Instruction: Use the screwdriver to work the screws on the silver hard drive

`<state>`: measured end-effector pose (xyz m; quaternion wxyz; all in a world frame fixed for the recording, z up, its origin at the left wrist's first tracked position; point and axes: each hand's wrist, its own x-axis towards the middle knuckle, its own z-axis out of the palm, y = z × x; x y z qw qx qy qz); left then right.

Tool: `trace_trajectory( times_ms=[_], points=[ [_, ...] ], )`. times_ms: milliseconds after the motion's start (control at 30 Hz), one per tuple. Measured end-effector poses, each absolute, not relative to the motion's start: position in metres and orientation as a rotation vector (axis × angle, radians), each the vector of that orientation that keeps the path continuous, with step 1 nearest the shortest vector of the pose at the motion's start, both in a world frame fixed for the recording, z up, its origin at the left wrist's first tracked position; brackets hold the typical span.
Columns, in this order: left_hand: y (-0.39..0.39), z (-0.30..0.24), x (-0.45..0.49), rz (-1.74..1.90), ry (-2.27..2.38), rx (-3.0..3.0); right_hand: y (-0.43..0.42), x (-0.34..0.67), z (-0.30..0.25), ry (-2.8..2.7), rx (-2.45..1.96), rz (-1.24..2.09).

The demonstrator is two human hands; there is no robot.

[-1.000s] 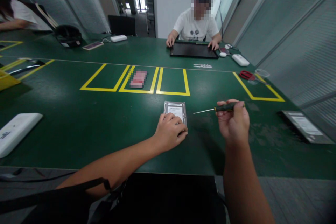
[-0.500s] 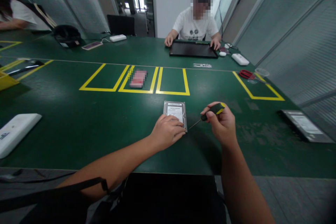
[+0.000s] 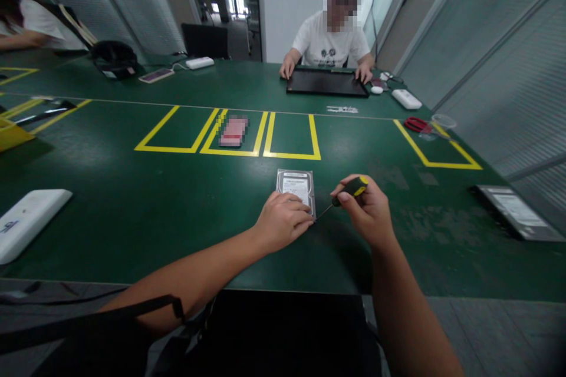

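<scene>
A silver hard drive (image 3: 297,179) with a white label lies flat on the green table in front of me. My left hand (image 3: 285,218) rests across its lower left part, fingers curled over it and holding it against the tabletop; the thumb is hidden. In my right hand (image 3: 369,209) is a screwdriver (image 3: 351,189) with a black and yellow handle, gripped between thumb and fingers. Its thin shaft slants down to the left, and the tip meets the drive's lower right corner, close to my left fingertips. Whether it sits in a screw is too small to tell.
A second drive-like unit (image 3: 515,212) lies at the right, a white device (image 3: 30,224) at the left. Beyond are yellow tape outlines, a blurred phone (image 3: 233,131) and red-handled scissors (image 3: 418,125). Across the table, a person holds a black tray-like panel (image 3: 327,82).
My right hand has shifted slightly left and down with the screwdriver, bringing its tip to the drive's corner. My left hand and the drive have stayed in place.
</scene>
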<state>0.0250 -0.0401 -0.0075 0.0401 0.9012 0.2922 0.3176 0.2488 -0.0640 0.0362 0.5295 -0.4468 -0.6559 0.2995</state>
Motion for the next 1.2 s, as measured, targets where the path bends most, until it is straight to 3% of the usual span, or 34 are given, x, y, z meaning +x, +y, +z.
trace_trajectory(
  times_ms=[300,800,1200],
  points=[
    [-0.04,-0.007,0.025,0.981,0.9,2.759,-0.066,0.248,0.042,-1.612,-1.075,0.691],
    [-0.039,-0.008,0.023,0.948,0.875,2.806,-0.082,0.24,0.055,-1.866,-1.035,0.124],
    [-0.038,-0.009,0.022,0.942,0.86,2.778,-0.086,0.229,0.064,-1.724,-0.988,0.124]
  ],
)
